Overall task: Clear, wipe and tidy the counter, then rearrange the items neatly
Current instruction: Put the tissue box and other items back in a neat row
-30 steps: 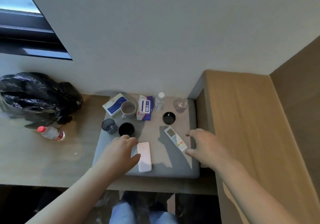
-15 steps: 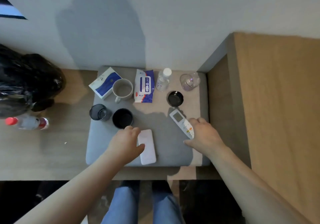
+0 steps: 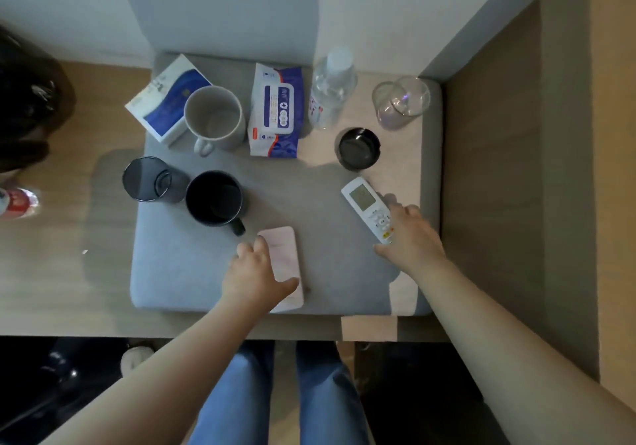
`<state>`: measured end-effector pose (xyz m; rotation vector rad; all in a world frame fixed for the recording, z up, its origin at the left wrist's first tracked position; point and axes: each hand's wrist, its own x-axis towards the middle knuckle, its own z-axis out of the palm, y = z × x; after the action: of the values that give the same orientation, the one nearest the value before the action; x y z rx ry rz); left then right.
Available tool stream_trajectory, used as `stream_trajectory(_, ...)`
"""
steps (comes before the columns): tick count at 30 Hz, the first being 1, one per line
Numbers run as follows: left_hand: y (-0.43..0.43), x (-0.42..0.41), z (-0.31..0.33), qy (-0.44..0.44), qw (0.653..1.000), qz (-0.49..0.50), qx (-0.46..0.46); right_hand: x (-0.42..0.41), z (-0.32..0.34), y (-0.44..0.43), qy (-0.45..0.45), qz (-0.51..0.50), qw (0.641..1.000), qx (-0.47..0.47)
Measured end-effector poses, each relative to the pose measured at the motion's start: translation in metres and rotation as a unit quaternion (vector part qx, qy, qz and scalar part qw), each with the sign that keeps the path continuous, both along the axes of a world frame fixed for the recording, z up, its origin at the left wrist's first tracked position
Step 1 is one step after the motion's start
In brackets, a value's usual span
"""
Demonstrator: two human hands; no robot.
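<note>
Evidently nothing is yet cleared from the grey mat [image 3: 179, 272] on the counter [image 3: 62, 283]. At the mat's 9 o'clock a dark glass [image 3: 148, 179] and a black mug [image 3: 215, 198] are stood close together. The mug's handle is pointed toward 5 o'clock, just beside the phone [image 3: 284, 262].

The phone, at the mat's 6 o'clock edge, is gripped by the left hand [image 3: 256, 276]: fingers are curled over its left side and the thumb is laid across its near end. If it is lifted toward 11 o'clock, the handle could be clipped and the mug knocked into the glass. With its near end so close to the mat's rim, it could be sent over the counter edge by a slipped grip.

At 3 o'clock the remote [image 3: 368, 207] is pinched at its near half by the right hand [image 3: 411, 238], fingers on the far side and thumb at the near corner. Held so far from its middle, it could be tipped or dropped. Were it swung toward 12 o'clock, the black dish [image 3: 359, 148] and the clear glass [image 3: 401, 100] could be struck.
</note>
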<state>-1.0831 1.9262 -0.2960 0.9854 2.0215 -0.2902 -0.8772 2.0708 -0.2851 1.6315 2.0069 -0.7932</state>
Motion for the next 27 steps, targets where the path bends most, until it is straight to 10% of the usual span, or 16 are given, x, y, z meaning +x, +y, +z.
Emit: stream_trajectory(27, -0.005, 0.018, 0.005, -0.024, 0.977, 0.202, 0.062, 0.006, 0.015, -0.057, 0.108, -0.216, 0.97, -0.032)
